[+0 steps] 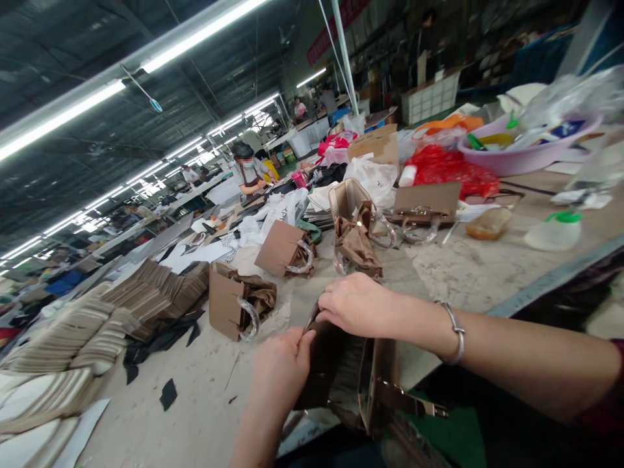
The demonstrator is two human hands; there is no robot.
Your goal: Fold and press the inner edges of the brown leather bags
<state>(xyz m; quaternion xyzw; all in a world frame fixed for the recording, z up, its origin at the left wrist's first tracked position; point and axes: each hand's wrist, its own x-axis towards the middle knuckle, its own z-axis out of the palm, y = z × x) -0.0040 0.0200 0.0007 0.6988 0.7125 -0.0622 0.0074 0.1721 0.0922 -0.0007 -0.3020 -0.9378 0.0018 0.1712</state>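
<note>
A brown handbag (375, 383) stands at the table's front edge, its mouth facing up and its dark lining showing. A strap with a metal buckle (433, 408) hangs off its right side. My left hand (283, 364) pinches the bag's upper rim, thumb pressed against the fingers. Just beyond it, my right hand (353, 304) grips the same rim with bent fingers; a metal bangle (455, 335) circles that wrist. Both hands nearly meet on this edge. The bag's lower part is partly hidden below the table edge and in shadow.
Several brown handbags (225, 302) with plastic-wrapped handles lie ahead. Stacked panels (156, 292) line the left. At right are a purple basin (511, 156), a red plastic bag (448, 170) and a green-capped bottle (556, 232). A co-worker (251, 175) sits further off.
</note>
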